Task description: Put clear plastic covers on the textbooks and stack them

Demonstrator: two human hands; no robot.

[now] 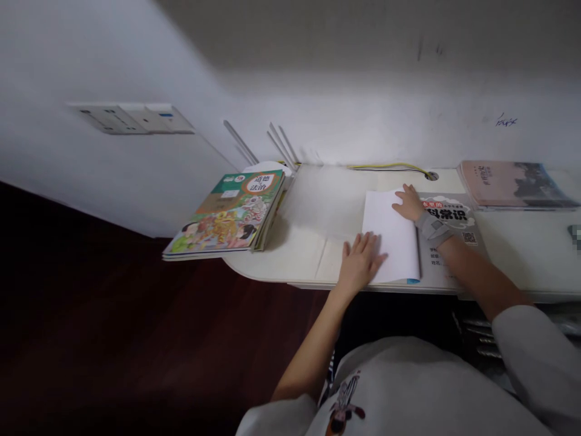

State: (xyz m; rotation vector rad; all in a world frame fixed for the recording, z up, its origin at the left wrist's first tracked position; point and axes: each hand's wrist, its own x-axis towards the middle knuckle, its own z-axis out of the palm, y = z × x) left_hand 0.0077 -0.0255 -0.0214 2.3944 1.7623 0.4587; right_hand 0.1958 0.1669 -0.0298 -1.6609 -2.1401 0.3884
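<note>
My left hand (359, 260) lies flat with fingers spread on the near left corner of a white page (391, 233) of an open booklet on the white desk (318, 212). My right hand (410, 202) rests at the page's far right corner, fingers curled loosely onto the paper; a grey band wraps the wrist. Under the right forearm lies a grey booklet (447, 221) with black printed characters.
A stack of colourful textbooks (231, 215) overhangs the desk's left end. Another book (511, 183) lies at the far right. A yellow cable (390, 166) runs along the wall to a desk hole. Wall sockets (131, 118) sit at left. Dark floor lies below.
</note>
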